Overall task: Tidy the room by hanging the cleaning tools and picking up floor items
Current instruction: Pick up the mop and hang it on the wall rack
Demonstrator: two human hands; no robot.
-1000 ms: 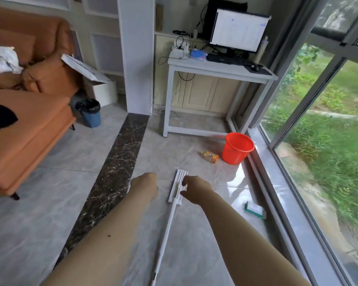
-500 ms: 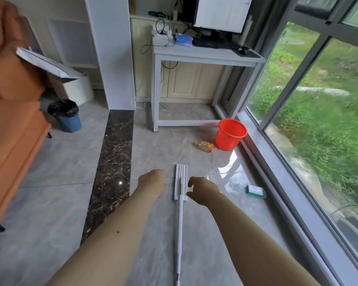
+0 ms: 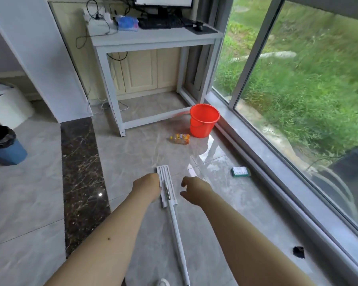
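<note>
The white desk [image 3: 153, 41] is standing at the back; the flat mop [image 3: 170, 200] is lying on the floor; left hand [image 3: 147, 185] touching its head, curled; right hand [image 3: 194, 189] beside, fingers apart, empty; next, I think, lifting it needs a grip on the handle.

Corner of a tiled room by a big window, daylight in.

Floor [image 3: 132, 162]: glossy grey marble-look tiles, one dark veined strip [image 3: 81, 172] running front to back, glare patch near the glass. White pillar [image 3: 41, 65] on the left. White desk [image 3: 153, 41] against cream cabinet doors [image 3: 145, 71], with monitor, keyboard and loose cables on top. Right side: floor-level window [image 3: 298, 89] in a grey frame above a grey sill [image 3: 277, 172], with grass outside.
</note>
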